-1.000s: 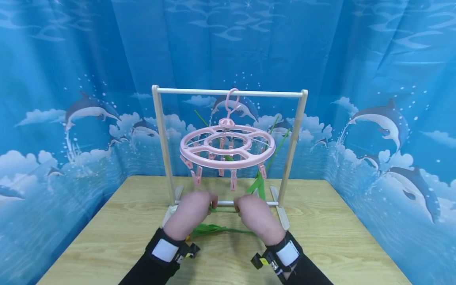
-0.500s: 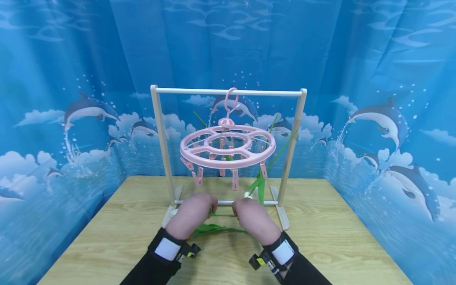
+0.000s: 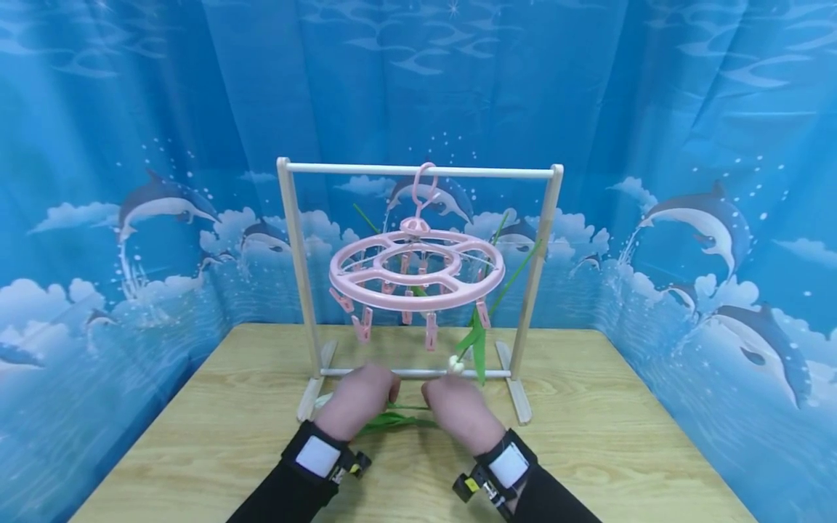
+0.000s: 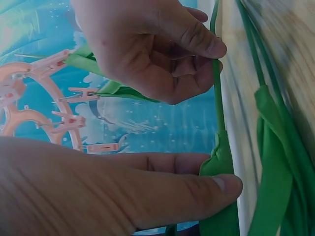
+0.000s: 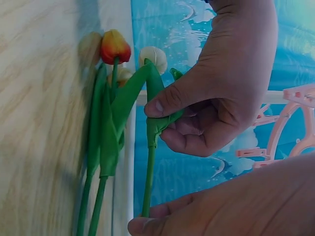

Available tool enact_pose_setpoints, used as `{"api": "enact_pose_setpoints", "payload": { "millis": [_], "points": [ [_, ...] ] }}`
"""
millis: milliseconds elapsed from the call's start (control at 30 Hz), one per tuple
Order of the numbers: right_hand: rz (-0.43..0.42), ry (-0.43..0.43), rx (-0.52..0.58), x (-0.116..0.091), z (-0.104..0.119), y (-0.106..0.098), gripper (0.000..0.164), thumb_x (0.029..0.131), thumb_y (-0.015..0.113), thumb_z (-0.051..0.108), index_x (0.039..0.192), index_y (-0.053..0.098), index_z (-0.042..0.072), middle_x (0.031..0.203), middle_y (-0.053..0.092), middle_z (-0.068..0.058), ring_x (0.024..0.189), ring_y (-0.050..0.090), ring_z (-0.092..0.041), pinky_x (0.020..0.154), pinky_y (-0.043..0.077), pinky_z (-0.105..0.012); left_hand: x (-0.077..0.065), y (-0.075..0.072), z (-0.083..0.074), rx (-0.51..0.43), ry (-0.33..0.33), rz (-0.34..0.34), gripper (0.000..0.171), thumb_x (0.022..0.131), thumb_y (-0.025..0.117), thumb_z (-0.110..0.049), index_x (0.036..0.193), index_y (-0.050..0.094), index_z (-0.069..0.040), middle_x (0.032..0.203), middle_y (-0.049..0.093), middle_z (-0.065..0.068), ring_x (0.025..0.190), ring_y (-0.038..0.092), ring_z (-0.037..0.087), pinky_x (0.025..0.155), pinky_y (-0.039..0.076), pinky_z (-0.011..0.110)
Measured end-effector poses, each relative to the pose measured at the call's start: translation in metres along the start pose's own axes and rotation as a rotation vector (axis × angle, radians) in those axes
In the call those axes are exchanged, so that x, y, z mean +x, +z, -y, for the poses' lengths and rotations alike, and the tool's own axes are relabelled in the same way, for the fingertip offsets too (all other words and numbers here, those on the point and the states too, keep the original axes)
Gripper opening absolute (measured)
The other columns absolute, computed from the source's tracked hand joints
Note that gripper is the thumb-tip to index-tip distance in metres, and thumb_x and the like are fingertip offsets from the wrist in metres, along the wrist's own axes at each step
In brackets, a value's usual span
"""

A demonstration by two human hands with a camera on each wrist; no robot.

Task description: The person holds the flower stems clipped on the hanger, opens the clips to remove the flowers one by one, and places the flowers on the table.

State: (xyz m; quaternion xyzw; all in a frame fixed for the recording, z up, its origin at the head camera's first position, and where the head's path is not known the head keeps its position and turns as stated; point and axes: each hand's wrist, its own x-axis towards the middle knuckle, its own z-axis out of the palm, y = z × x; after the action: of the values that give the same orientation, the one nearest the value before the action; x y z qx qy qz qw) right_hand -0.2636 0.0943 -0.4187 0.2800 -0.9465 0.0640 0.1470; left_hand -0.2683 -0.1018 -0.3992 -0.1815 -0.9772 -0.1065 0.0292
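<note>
A white tulip (image 5: 153,58) with green leaves is held sideways between both hands. My left hand (image 3: 360,398) pinches it where the leaves meet the stem, thumb on the leaf base (image 4: 219,157). Further along, my right hand (image 3: 461,410) pinches the thin green stem (image 5: 149,177) between thumb and fingertips. Below, more tulips lie on the table, an orange-red one (image 5: 115,46) among them, their green leaves (image 3: 386,420) partly hidden by the hands. Behind the hands hangs a round pink clip hanger (image 3: 418,294) with several clothespins (image 3: 431,333).
The hanger hooks onto a wooden rack (image 3: 418,171) standing on the wood-grain table (image 3: 608,436). Another white tulip (image 3: 455,365) hangs head down from the hanger's right side, its stem reaching up past the ring. A blue dolphin-print curtain (image 3: 686,145) surrounds the table.
Both hands have come slightly down and toward me with the tulip, the right one also drifting left. More of the white tulip hanging at the right now shows above the right hand.
</note>
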Motion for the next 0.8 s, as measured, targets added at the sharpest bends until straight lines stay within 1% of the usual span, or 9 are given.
{"api": "enact_pose_setpoints", "payload": {
  "millis": [133,200,300,367,500,667,800],
  "points": [
    [0.045,0.033,0.015,0.001,0.0,0.005,0.021,0.097,0.07,0.004,0.079,0.066,0.014,0.065,0.051,0.005,0.056,0.043,-0.008,0.049,0.037,-0.021,0.001,0.007,0.003,-0.001,0.028,-0.016,0.027,0.089,0.067,0.009,0.075,0.07,-0.013,0.066,0.05,-0.007,0.058,0.041,0.009,0.051,0.033,0.023],
    [0.068,0.046,0.026,0.001,0.0,0.006,0.022,0.099,0.069,0.004,0.079,0.066,0.014,0.065,0.051,0.005,0.056,0.043,-0.008,0.049,0.038,-0.022,0.001,0.008,0.003,-0.013,0.031,-0.016,0.027,0.088,0.067,0.009,0.074,0.068,-0.013,0.065,0.048,-0.008,0.057,0.04,0.009,0.051,0.032,0.023],
    [0.092,0.06,0.055,0.002,-0.001,0.008,0.022,0.101,0.068,0.005,0.081,0.067,0.014,0.066,0.051,0.005,0.056,0.045,-0.009,0.049,0.039,-0.023,0.001,0.009,0.003,-0.036,0.021,-0.014,0.027,0.088,0.068,0.007,0.073,0.067,-0.015,0.064,0.051,-0.008,0.056,0.043,0.009,0.051,0.035,0.023],
    [0.101,0.071,0.085,0.002,-0.001,0.009,0.02,0.102,0.067,0.006,0.083,0.068,0.013,0.067,0.052,0.005,0.056,0.045,-0.009,0.049,0.039,-0.023,0.0,0.009,0.003,-0.073,0.006,-0.011,0.026,0.09,0.069,0.005,0.073,0.068,-0.016,0.063,0.054,-0.007,0.055,0.045,0.009,0.051,0.038,0.025],
    [0.113,0.086,0.11,0.003,-0.001,0.011,0.022,0.101,0.066,0.005,0.081,0.067,0.013,0.067,0.053,0.004,0.056,0.046,-0.01,0.048,0.04,-0.024,-0.001,0.009,0.002,-0.115,-0.008,-0.013,0.026,0.091,0.068,0.004,0.073,0.069,-0.015,0.063,0.056,-0.006,0.056,0.047,0.011,0.052,0.04,0.026],
    [0.131,0.096,0.112,0.004,-0.004,0.02,0.024,0.102,0.064,0.005,0.079,0.066,0.014,0.066,0.051,0.005,0.056,0.045,-0.009,0.048,0.04,-0.024,0.0,0.011,0.003,-0.101,-0.005,-0.013,0.029,0.087,0.065,0.008,0.07,0.068,-0.015,0.062,0.053,-0.006,0.056,0.045,0.011,0.052,0.037,0.026],
    [0.134,0.096,0.121,0.004,-0.004,0.021,0.024,0.102,0.063,0.006,0.08,0.066,0.014,0.067,0.053,0.005,0.058,0.047,-0.01,0.049,0.041,-0.025,0.002,0.016,0.004,-0.086,-0.007,0.002,0.03,0.087,0.066,0.008,0.067,0.067,-0.014,0.061,0.049,-0.007,0.056,0.043,0.011,0.052,0.037,0.025]
  ]
}}
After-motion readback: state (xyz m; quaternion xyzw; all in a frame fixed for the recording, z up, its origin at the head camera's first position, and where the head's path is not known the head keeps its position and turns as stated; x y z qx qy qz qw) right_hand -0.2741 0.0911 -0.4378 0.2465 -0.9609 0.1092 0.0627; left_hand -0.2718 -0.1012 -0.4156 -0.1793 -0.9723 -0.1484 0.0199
